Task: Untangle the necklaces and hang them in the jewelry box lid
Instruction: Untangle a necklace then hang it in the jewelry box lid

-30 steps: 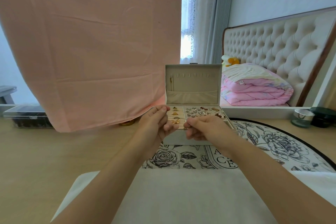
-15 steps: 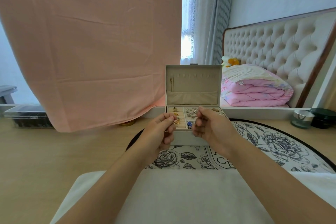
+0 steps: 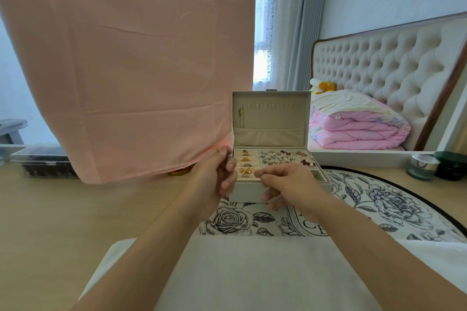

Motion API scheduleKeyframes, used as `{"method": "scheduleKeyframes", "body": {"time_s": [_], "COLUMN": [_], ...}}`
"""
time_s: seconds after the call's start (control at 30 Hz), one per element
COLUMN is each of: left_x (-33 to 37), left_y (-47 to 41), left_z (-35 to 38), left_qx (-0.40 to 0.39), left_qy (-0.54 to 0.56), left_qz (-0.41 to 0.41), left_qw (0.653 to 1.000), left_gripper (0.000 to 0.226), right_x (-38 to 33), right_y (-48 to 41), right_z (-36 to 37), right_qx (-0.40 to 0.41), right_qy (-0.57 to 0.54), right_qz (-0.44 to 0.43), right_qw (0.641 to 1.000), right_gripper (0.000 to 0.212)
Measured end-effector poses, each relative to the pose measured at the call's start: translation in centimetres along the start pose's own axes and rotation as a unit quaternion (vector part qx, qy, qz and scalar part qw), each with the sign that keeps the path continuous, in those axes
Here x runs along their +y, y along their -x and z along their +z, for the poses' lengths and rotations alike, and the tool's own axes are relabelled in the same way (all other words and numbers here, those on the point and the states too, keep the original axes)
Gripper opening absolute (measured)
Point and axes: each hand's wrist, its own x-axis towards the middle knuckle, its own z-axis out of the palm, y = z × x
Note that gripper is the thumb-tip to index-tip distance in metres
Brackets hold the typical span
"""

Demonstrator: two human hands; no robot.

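The jewelry box [image 3: 249, 192] stood open on a round floral mat [image 3: 379, 207], its lid [image 3: 271, 121] upright at the box's back edge. Inside the lid ran a row of small hooks [image 3: 271, 106] above a cream pocket [image 3: 269, 137]. One thin gold chain [image 3: 240, 116] hung straight down at the lid's left end, and the other hooks were bare. In the box's tray, gold rings [image 3: 245, 171] sat in the left rolls and earrings [image 3: 280, 158] filled the compartment to their right.

Both hands were raised over the box's front edge. The left hand [image 3: 214, 174] was at the front left corner with its fingers curled and its thumb and forefinger pinching the necklace [image 3: 216, 150], of which only a faint thread showed across the forefinger. The right hand [image 3: 288, 185] was just right of it over the front wall, fingertips pinched together. Between the hands the chain was too fine to trace.

A pink cloth [image 3: 126, 70] hung left of the box, its lower edge just behind the left hand. Bare wooden tabletop [image 3: 63, 209] lay left of the box and a white cloth [image 3: 252, 272] in front of it. Two jars [image 3: 422, 166] stood well to the box's right.
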Motion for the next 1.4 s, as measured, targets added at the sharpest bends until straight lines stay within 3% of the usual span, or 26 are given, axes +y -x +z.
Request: {"method": "scheduleKeyframes", "body": {"time_s": [0.07,0.13,0.23,0.3,0.37,0.43,0.47,0.53,0.6,0.63,0.7,0.77,0.87,1.0,1.13,1.23,1.27,1.3,1.4], "left_x": [0.4,0.4,0.2,-0.1,0.0,0.2,0.2,0.0,-0.1,-0.1,0.2,0.3,0.2,-0.1,-0.8,-0.1,0.3,0.8,2.2], "left_y": [0.0,-0.1,0.3,0.7,0.9,1.0,0.9,0.6,0.1,-0.1,-0.5,-0.8,-1.0,-1.4,-0.4,-0.2,-0.3,-0.5,-0.8], "left_z": [-0.1,-0.2,-0.2,-0.1,0.0,-0.1,-0.2,-0.7,-1.1,-1.2,-1.6,-2.1,-1.8,-1.8,-4.0,-3.7,-3.3,-2.8,-1.0], "left_qx": [-0.020,-0.043,-0.119,-0.197,-0.257,-0.272,-0.258,-0.191,-0.095,-0.050,0.022,0.068,0.109,0.134,0.074,0.061,0.070,0.074,0.009], "left_qy": [-0.053,-0.123,-0.167,-0.145,-0.093,-0.068,-0.070,-0.077,-0.057,-0.033,0.029,0.045,-0.103,-0.293,-0.589,-0.671,-0.662,-0.623,-0.360], "left_qz": [-0.015,-0.052,-0.120,-0.162,-0.189,-0.195,-0.189,-0.153,-0.088,-0.055,-0.011,-0.009,-0.070,-0.181,-0.082,-0.066,-0.039,-0.004,0.049], "left_qw": [0.998,0.990,0.971,0.956,0.943,0.940,0.945,0.967,0.990,0.997,0.999,0.997,0.986,0.929,0.801,0.736,0.745,0.779,0.932], "left_gripper": [0.018,0.018,0.017,0.014,0.012,0.012,0.012,0.013,0.015,0.016,0.020,0.024,0.033,0.030,0.016,0.022,0.031,0.040,0.050], "right_x": [0.4,0.5,0.8,1.1,1.0,0.1,-0.4,-1.1,-1.2,-1.2,-1.0,-0.9,-1.5,-2.5,-3.0,-3.8,-4.1,-4.4,-5.7], "right_y": [-0.4,-0.7,-0.7,-0.7,-0.9,-1.2,-1.1,-1.0,-0.9,-0.8,-0.7,-0.5,-0.1,0.3,-0.1,-0.7,-0.9,-1.1,-1.6], "right_z": [0.1,0.0,-0.7,-1.3,-1.7,-1.6,-1.4,-1.3,-1.7,-1.9,-2.2,-2.3,-2.3,-1.6,-0.4,0.3,0.5,0.7,1.3], "right_qx": [0.056,0.161,0.292,0.320,0.315,0.246,0.184,0.089,0.052,0.049,0.065,0.067,-0.015,-0.091,-0.103,-0.110,-0.117,-0.124,-0.137], "right_qy": [0.019,0.100,0.271,0.327,0.293,0.061,-0.091,-0.303,-0.353,-0.312,-0.120,0.017,0.005,-0.037,0.053,0.112,0.134,0.156,0.201], "right_qz": [-0.006,-0.078,-0.224,-0.243,-0.186,-0.076,-0.022,0.034,0.046,0.044,0.021,-0.008,-0.036,-0.063,-0.079,-0.070,-0.066,-0.064,-0.065], "right_qw": [0.998,0.979,0.889,0.855,0.883,0.964,0.978,0.948,0.933,0.948,0.990,0.998,0.999,0.993,0.990,0.985,0.982,0.978,0.968], "right_gripper": [0.014,0.015,0.016,0.017,0.015,0.013,0.012,0.012,0.013,0.014,0.012,0.009,0.014,0.020,0.020,0.019,0.019,0.019,0.020]}}
